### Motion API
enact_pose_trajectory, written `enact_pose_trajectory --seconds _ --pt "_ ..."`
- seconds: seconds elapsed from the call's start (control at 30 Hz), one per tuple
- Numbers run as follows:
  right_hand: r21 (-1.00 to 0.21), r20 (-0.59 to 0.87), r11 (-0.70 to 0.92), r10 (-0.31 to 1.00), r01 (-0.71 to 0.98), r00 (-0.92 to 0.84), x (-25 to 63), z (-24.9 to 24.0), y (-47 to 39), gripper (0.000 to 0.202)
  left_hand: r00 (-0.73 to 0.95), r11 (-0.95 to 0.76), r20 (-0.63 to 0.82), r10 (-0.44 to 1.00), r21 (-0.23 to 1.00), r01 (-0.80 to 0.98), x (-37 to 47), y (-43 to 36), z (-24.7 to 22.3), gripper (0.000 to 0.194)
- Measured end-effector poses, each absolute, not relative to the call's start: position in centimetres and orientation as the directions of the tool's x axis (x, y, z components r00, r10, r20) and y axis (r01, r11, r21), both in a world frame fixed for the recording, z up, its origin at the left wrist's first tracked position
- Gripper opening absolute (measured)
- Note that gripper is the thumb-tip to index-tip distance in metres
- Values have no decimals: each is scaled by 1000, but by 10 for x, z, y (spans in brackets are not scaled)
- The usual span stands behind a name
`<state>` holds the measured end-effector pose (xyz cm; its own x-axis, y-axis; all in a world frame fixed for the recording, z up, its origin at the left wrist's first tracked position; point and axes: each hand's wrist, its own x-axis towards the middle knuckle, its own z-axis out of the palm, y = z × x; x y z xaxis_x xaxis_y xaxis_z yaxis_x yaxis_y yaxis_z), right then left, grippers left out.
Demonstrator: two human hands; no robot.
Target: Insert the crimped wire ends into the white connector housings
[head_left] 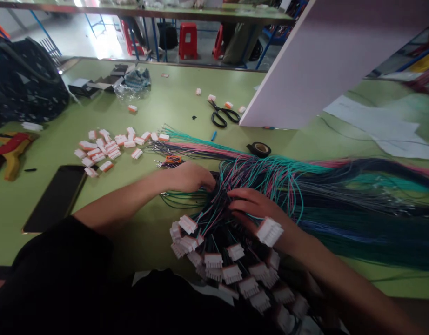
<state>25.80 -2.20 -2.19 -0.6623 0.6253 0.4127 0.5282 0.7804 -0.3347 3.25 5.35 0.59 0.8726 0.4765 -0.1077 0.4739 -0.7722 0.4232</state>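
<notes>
Black clothing (130, 302) sits nearest my feed, at seven o'clock; past it, white connectors (231, 274) with wires on them crowd between five and six. Their wires gather into a dark bundle (218, 202) at the centre of my view, its long axis running roughly from six towards twelve, connector ends fanned towards six. Both hands touch it: the left hand (193, 177) reaches in from eight, fingers curled, the right hand (258, 204) from four, fingers parted; whether either is gripping, I cannot tell. Farther out, teal and pink wires (204, 149) lie lengthwise from ten to three, tips at ten. On the bench (165, 102) between nine and ten, loose connectors (114, 150) show no wires, so I judge the work partly done: the white connectors look fitted, while the loose ones and those tips seem left
</notes>
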Motion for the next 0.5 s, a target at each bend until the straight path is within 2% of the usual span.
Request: enact_pose_trajectory --seconds 0.1,0.2,0.27,0.37,0.5 --pt "-253 383 804 593 538 -708 252 -17 -15 17 849 -664 -192 492 549 508 27 54 4 35" --pt "-272 366 830 556 486 -746 251 -19 -15 14 780 -571 -223 585 569 591 19 58 -3 33" --pt "-354 403 808 587 471 -702 251 -23 -18 13 773 -521 -242 586 618 589 14 61 -7 32" --pt "-532 462 693 719 486 -519 251 -30 -23 11 781 -447 -283 556 690 569 13 62 -9 25" --pt "-681 467 580 814 448 -344 248 -34 -25 8 704 -487 -279 653 557 672 20 55 -3 17"
